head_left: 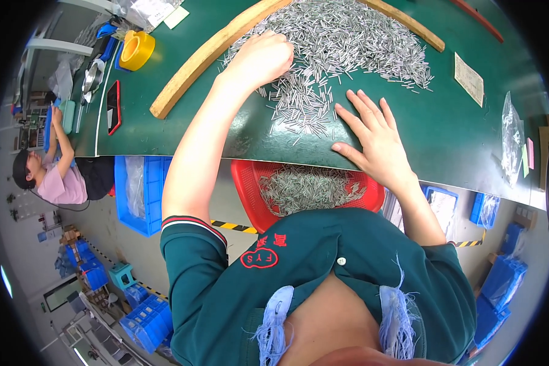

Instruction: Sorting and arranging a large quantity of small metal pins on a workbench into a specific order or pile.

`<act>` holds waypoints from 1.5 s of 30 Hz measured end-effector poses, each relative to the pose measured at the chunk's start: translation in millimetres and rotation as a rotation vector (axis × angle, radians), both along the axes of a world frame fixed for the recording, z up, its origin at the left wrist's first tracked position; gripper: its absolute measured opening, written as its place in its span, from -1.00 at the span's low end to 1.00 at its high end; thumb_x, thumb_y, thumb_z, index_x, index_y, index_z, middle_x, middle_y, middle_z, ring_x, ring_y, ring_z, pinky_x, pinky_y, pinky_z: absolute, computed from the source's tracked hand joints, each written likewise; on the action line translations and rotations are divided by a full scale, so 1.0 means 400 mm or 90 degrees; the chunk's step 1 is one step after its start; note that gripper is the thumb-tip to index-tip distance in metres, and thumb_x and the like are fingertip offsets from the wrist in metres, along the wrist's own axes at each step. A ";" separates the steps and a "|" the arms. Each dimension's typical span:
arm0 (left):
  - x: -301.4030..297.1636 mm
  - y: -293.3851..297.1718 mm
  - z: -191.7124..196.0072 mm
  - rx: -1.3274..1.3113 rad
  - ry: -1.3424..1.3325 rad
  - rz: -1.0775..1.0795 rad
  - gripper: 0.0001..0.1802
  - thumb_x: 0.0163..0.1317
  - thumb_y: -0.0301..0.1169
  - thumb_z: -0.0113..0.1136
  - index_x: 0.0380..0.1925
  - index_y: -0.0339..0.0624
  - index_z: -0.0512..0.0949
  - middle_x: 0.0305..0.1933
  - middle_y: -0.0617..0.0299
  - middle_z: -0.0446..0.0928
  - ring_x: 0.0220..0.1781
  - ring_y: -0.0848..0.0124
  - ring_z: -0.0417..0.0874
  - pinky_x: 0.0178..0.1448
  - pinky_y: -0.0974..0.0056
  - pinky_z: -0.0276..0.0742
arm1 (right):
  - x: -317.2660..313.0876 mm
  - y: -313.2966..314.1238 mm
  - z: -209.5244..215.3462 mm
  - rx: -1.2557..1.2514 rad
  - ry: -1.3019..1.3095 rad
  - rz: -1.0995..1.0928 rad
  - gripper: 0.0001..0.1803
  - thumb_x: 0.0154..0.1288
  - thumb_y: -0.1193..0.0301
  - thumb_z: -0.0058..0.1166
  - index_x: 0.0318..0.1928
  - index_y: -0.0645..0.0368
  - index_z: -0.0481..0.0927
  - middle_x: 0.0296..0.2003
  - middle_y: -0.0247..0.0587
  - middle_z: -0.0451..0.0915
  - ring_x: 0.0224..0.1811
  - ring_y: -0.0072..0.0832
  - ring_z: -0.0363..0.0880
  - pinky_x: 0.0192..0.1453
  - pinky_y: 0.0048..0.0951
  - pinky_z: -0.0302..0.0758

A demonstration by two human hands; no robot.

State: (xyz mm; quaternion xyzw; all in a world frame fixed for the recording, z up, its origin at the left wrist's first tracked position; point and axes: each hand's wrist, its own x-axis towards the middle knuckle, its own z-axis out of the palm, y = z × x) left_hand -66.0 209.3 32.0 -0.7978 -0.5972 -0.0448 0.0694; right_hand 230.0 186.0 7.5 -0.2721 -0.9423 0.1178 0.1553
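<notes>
A wide heap of small silver metal pins (354, 39) covers the far middle of the green tabletop, and a smaller drift of them reaches toward the near edge. My left hand (262, 60) is curled closed at the heap's left side, its fingertips hidden, so I cannot make out what is in them. Flat on the tabletop, just right of the smaller drift, lies my right hand (375, 137) with fingers stretched out and thumb toward the pins. Below the table edge, in front of my body, a red plastic basket (244, 189) holds many more pins.
Wooden bars (216, 55) border the heap. To the left are a red-edged phone (113, 108) and a yellow tape roll (138, 50). A paper card (468, 79) and clear plastic bag (511, 137) lie right. Another person (61, 177) works at far left, beyond a blue crate (128, 213).
</notes>
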 end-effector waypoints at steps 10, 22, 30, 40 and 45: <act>-0.155 -0.278 0.113 0.046 -0.040 0.249 -0.91 0.22 -0.39 0.25 -0.34 -0.15 0.60 -0.29 0.17 0.57 -0.16 0.16 0.59 -0.04 0.11 0.47 | 0.003 0.000 0.000 0.007 0.008 -0.002 -0.29 0.31 -0.08 0.14 0.33 0.05 0.46 0.41 -0.05 0.29 0.53 -0.16 0.15 0.59 0.08 -0.03; -0.303 -0.484 0.135 0.076 0.041 0.547 -0.82 0.25 -0.28 0.31 -0.31 -0.13 0.58 -0.27 0.25 0.62 -0.11 0.20 0.62 -0.06 0.04 0.45 | -0.005 -0.004 -0.005 0.024 0.000 0.001 -0.29 0.31 -0.07 0.15 0.34 0.04 0.44 0.41 -0.05 0.30 0.54 -0.15 0.12 0.59 0.09 -0.04; -0.241 -0.477 0.100 0.205 -0.086 0.406 -0.80 0.37 -0.31 0.16 -0.13 -0.08 0.69 -0.18 0.20 0.70 -0.09 0.22 0.68 -0.01 0.13 0.49 | -0.007 -0.004 -0.001 0.023 -0.009 0.001 -0.30 0.31 -0.06 0.15 0.34 0.03 0.45 0.41 -0.05 0.29 0.54 -0.15 0.12 0.59 0.08 -0.04; -0.065 -0.277 0.012 0.106 -0.149 0.249 -0.83 0.29 -0.35 0.26 -0.15 -0.07 0.64 -0.19 0.28 0.65 -0.07 0.27 0.65 0.08 0.17 0.43 | -0.005 -0.003 -0.002 0.025 -0.007 0.001 -0.31 0.31 -0.07 0.15 0.33 0.03 0.46 0.41 -0.04 0.30 0.54 -0.14 0.13 0.59 0.09 -0.03; -0.078 -0.207 -0.017 0.115 -0.166 0.204 -0.87 0.25 -0.38 0.28 -0.22 -0.09 0.60 -0.25 0.28 0.60 -0.11 0.25 0.63 0.01 0.15 0.46 | -0.004 -0.003 0.001 0.012 0.002 0.002 -0.31 0.30 -0.07 0.15 0.32 0.03 0.47 0.41 -0.05 0.31 0.53 -0.15 0.14 0.59 0.08 -0.03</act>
